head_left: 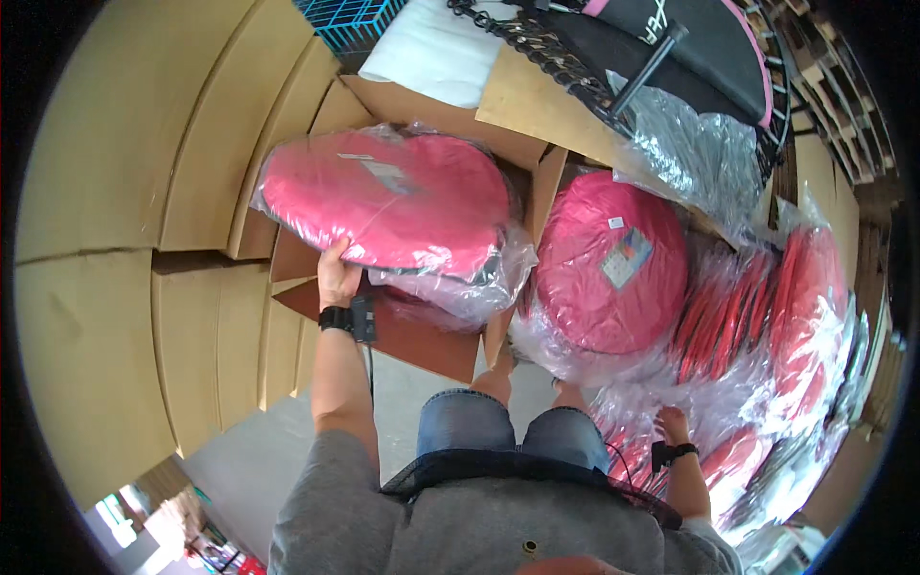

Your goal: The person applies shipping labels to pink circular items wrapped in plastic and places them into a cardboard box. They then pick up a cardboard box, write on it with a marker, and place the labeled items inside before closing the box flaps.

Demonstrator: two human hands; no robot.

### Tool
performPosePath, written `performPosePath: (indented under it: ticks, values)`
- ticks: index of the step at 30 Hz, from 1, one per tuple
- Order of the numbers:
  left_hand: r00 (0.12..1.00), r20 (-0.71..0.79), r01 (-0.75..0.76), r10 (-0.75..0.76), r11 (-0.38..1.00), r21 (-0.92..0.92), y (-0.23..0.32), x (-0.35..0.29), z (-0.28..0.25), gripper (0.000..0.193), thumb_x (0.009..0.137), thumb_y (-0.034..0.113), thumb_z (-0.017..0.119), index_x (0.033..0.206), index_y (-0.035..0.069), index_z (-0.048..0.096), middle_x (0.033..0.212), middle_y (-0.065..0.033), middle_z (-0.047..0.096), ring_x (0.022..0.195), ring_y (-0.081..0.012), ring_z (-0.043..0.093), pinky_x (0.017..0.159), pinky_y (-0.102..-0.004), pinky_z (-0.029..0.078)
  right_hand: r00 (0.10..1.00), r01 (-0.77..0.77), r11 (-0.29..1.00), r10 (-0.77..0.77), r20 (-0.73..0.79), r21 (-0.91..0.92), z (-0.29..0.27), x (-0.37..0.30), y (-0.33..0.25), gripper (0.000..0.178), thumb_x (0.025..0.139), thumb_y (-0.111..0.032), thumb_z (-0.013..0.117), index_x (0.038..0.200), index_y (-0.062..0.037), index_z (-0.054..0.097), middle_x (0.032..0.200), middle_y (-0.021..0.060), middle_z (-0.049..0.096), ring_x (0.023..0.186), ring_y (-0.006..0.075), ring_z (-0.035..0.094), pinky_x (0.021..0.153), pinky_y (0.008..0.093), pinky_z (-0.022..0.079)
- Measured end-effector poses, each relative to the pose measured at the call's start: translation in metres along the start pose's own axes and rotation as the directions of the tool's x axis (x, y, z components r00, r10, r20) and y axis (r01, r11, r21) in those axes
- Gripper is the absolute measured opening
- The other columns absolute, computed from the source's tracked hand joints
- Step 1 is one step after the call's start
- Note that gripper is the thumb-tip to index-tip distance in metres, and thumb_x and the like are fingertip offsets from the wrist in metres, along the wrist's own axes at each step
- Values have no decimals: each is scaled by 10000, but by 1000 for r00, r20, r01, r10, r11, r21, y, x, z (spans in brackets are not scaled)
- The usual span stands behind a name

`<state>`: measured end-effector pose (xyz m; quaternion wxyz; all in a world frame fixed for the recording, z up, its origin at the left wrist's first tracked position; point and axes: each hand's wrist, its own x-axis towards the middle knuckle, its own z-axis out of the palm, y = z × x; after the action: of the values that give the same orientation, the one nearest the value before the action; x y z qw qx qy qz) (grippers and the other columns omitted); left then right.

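**Left hand [337, 276] holds a pink pad [393, 211] in a clear bag**

The pad is over the open top of a cardboard box [426, 345] and hides part of its left edge. The left fingers pinch the pad's near edge. The right hand [674, 426] is near red bundles [724, 326] in clear plastic; I cannot tell how its fingers are. A round pink bundle [606, 287] sits just beside the box's right edge.

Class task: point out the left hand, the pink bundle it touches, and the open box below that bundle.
Left hand [337, 278]: head view, on the back of the hand.
Pink bundle [412, 220]: head view, on its wrapped upper face.
Open box [431, 347]: head view, on its near flap.
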<state>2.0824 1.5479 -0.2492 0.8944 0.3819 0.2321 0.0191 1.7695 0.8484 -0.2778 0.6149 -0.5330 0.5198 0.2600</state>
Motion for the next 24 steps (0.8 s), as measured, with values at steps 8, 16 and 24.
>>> performPosePath:
  ticks: [8, 16, 24]
  values:
    - [690, -723, 583, 45, 559, 591, -60, -5, -148, 616, 799, 383, 548, 1301, 105, 324, 1261, -129, 429, 1141, -310, 406, 888, -452, 366, 888, 439, 219, -251, 384, -871, -60, 7, 176, 150, 721, -234, 531, 807, -147, 617, 912, 27, 615, 904, 200, 558, 775, 364, 444]
    - [922, -245, 276, -301, 64, 959, -173, -50, -25, 574, 723, 168, 603, 1237, 44, 381, 1120, -117, 473, 990, -248, 452, 789, -387, 416, 987, -128, 972, 145, -72, 198, -72, -75, 264, 205, 752, -189, 488, 926, -136, 582, 987, 44, 577, 962, 182, 546, 801, 305, 446]
    - [817, -4, 65, -577, 85, 994, -250, -101, 208, 406, 825, 180, 535, 1203, 105, 406, 1051, -72, 520, 966, -210, 514, 742, -333, 434, 340, -509, 851, 334, -879, 127, -116, -230, 329, 221, 727, -134, 505, 882, -35, 629, 941, 192, 601, 924, 323, 568, 800, 376, 453]
